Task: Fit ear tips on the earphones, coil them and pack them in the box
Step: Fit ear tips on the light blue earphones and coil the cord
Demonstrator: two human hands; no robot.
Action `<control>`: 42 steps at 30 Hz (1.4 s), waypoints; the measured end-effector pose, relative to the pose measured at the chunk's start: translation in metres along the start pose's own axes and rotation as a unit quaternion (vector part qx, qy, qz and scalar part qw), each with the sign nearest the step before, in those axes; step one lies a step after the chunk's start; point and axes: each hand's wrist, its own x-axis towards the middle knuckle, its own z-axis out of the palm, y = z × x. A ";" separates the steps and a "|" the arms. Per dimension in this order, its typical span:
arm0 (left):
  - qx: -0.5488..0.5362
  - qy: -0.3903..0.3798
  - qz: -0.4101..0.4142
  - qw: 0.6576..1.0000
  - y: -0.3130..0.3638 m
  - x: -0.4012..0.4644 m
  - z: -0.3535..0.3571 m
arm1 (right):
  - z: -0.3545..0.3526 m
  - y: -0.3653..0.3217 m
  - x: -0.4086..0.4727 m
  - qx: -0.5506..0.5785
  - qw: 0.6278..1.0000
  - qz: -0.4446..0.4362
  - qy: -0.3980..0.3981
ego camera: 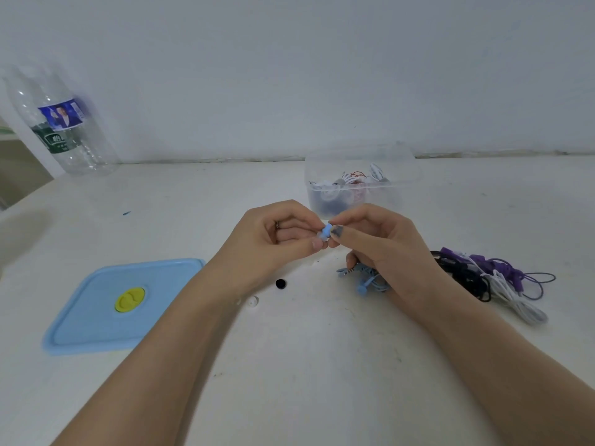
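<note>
White tabletop (pixel 322 365), scuffed and lightly marked, is running back to a plain pale wall. Both forearms are reaching in from the bottom edge and converging above the middle of the table. The left hand (pixel 277 235) is curling its fingers inward, thumb and forefinger pinching one end of a small blue earbud (pixel 325 232). The right hand (pixel 370 243) is facing it, thumb and forefinger pinching the other end of the same earbud, so the two sets of fingertips are nearly touching. The lower fingers of the right hand are folding over the blue earphone cable (pixel 363 280), which is trailing down onto the table beneath the wrist.

Whether an ear tip is seated on the earbud cannot be determined; the fingers are covering most of it. A black ear tip (pixel 280 283) and a white ear tip (pixel 253 301) are lying loose on the table below the left wrist. The clear box (pixel 360 185) is standing open just behind the hands, its contents showing only as blurred coiled earphones. Its blue lid (pixel 122 304) is lying flat at the left. A tangle of purple, black and white earphones (pixel 489 278) is sitting to the right of the right wrist. A clear plastic bottle (pixel 61 123) is standing at the far left, smeared by motion blur.
</note>
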 end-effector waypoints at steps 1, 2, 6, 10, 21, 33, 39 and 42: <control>0.004 0.001 0.005 1.000 0.000 0.000 0.001 | 0.000 0.000 0.000 -0.003 1.000 -0.001 0.001; 0.007 0.002 0.010 1.000 -0.001 0.000 0.001 | 0.000 0.001 0.000 -0.003 1.000 -0.001 0.001; 0.016 0.007 0.019 1.000 -0.002 0.000 0.002 | 0.000 0.000 -0.001 0.024 1.000 0.005 -0.009; 0.016 0.009 0.023 1.000 0.000 0.000 0.003 | -0.001 -0.003 -0.001 0.043 0.999 0.023 -0.020; 0.053 0.035 0.063 0.996 -0.001 -0.001 0.006 | 0.002 -0.006 -0.004 0.052 0.998 0.023 -0.004; -0.038 -0.009 0.026 0.999 -0.003 0.001 0.007 | 0.001 -0.009 -0.007 0.050 0.997 0.040 -0.039; 0.042 0.024 0.063 0.997 -0.003 -0.001 0.014 | 0.001 -0.010 -0.006 0.062 0.996 0.056 -0.030; 0.087 0.039 0.094 0.991 -0.003 -0.001 0.014 | -0.001 -0.010 -0.004 0.066 0.996 0.056 -0.029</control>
